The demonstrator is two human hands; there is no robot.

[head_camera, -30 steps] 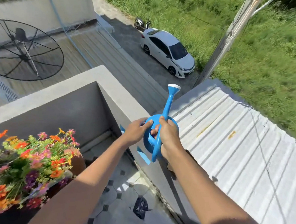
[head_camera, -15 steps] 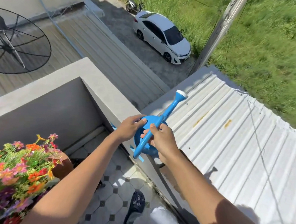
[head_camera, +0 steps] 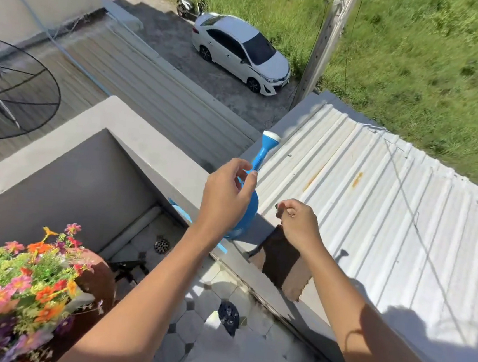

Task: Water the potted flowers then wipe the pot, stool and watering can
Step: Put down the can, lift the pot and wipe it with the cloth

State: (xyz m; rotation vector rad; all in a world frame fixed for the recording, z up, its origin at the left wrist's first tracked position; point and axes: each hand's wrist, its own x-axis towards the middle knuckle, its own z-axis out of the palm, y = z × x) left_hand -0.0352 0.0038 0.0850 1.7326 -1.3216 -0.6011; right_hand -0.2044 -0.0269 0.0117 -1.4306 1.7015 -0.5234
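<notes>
Nearest, at the lower left, the bright bunch of orange, pink and purple flowers [head_camera: 14, 284] is seen in its rounded terracotta pot [head_camera: 99, 281], standing over the tiled balcony floor. No water is seen falling on it, and whether the soil is wet cannot be told. The stool is not clearly made out beneath the pot.

Further out, the blue plastic watering can [head_camera: 251, 205] is found resting on the grey concrete parapet ledge [head_camera: 136, 139], its long spout with white rose pointing up and away. It is partly covered by the left hand [head_camera: 228, 191], whose fingers are curled loosely near the base of the spout; whether it is gripped or merely touched cannot be told.

Just beside it, the right hand [head_camera: 298, 223] is pinched shut on the top edge of a brown and tan cloth [head_camera: 282, 265], which hangs down over the ledge.

With the can set down and a cloth taken up, watering is judged likely finished and wiping is judged to be at hand, probably the can. Wiping of pot and stool would remain.

Beyond lie the white corrugated metal roof [head_camera: 376, 194] and a parked white car [head_camera: 241, 52].
</notes>
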